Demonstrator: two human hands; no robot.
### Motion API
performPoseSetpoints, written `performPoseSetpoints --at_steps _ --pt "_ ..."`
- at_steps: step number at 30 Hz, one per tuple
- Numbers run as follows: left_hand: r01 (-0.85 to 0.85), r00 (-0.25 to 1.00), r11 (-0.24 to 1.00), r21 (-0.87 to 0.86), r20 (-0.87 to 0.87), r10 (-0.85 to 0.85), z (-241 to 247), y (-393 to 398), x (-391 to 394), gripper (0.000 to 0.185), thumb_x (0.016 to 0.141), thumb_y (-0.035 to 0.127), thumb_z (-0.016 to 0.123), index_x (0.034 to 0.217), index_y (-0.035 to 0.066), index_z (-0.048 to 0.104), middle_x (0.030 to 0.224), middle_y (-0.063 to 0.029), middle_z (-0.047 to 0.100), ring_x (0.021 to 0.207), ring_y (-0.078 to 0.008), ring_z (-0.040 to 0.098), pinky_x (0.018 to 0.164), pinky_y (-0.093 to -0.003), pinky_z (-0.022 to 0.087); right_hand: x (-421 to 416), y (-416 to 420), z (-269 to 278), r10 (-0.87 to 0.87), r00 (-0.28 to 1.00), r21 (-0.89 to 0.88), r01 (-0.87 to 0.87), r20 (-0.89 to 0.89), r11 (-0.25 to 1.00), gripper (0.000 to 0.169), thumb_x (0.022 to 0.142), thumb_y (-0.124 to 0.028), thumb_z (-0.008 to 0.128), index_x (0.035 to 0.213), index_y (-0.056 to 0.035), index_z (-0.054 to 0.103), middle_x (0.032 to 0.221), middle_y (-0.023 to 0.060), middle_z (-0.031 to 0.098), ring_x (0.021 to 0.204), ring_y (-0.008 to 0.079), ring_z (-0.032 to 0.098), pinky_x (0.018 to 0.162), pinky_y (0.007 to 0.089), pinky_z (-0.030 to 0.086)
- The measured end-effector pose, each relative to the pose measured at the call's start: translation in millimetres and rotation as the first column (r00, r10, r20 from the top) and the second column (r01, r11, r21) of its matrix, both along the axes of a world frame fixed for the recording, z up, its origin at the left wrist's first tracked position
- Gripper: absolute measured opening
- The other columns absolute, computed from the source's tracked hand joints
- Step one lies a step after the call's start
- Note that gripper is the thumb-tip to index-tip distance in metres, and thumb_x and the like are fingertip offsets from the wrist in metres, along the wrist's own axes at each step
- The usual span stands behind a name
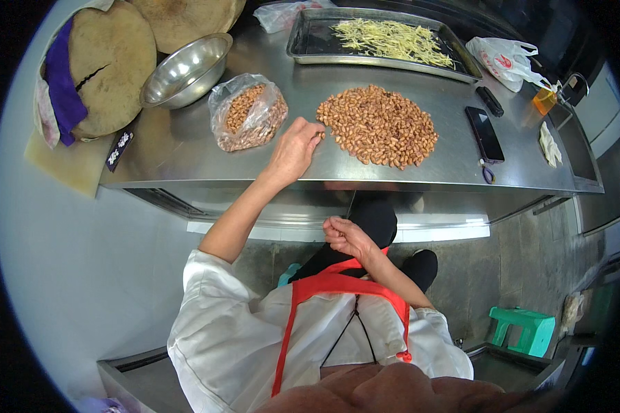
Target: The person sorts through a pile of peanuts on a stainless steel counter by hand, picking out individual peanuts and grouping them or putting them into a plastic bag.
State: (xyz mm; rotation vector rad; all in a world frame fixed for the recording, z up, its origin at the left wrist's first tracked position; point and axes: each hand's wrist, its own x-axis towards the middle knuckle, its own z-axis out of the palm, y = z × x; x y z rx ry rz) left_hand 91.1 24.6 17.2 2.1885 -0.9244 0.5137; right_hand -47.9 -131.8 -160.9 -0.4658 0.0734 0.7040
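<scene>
A broad heap of shelled, reddish-brown peanuts [380, 126] lies spread on the stainless steel worktable [299, 72]. At the heap's left edge, my left hand [293, 149] rests with thumb and fingers pinched together on a peanut [320, 135]. Just left of that hand stands a clear plastic bag [250, 116], partly filled with more peanuts. My right hand [345, 237] is held in front of my body, below the table's front edge, its fingers curled inward. Whether anything is inside those curled fingers is hidden.
Behind the heap sits a metal tray [382, 61] of pale yellow shreds. A steel bowl [186, 72] leans by round wooden chopping blocks [113, 67] at left. A phone [484, 134], a black case [490, 100] and a white plastic bag [506, 62] lie at right. A green stool [524, 328] stands on the floor.
</scene>
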Motion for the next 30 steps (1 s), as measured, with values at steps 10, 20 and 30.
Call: performPoseSetpoints --at_steps 10,20,30 --pt "0.008 1.0 0.998 -0.062 0.006 -0.008 1.7 -1.2 -2.1 0.021 0.088 0.004 0.052 0.108 0.0 0.059 0.096 -0.0166 0.054 0.091 -0.0322 0.054 0.081 -0.0386 0.044 -21.9 -21.0 8.7 -0.054 0.999 -0.054 0.053 -0.004 0.997 0.021 0.1 -0.021 0.044 0.098 -0.0038 0.056 0.059 -0.0067 0.031 0.046 0.0028 0.025 0.039 0.018 0.02" --pt "0.119 0.963 0.816 -0.566 -0.134 -0.234 33.1 17.4 -1.9 0.052 0.101 0.035 0.031 0.139 0.0 0.038 0.134 -0.0157 0.047 0.122 -0.0261 0.047 0.098 -0.0388 0.038 -148.0 -193.8 87.3 -0.812 0.557 -0.318 0.812 0.176 0.488 0.025 0.097 -0.016 0.041 0.114 -0.0017 0.053 0.061 -0.0094 0.028 0.048 0.0023 0.024 0.039 0.0179 0.017" --pt "0.252 0.934 0.63 -0.734 0.014 -0.357 81.3 55.8 2.0 0.092 0.088 0.071 0.024 0.147 0.002 0.018 0.151 -0.0173 0.022 0.14 -0.0328 0.02 0.112 -0.0498 0.009 -279.0 -327.4 137.7 -0.899 -0.29 -0.318 0.862 0.329 -0.395 0.041 0.095 -0.012 0.045 0.134 -0.0001 0.042 0.061 -0.0055 0.026 0.049 0.0066 0.025 0.041 0.0224 0.021"
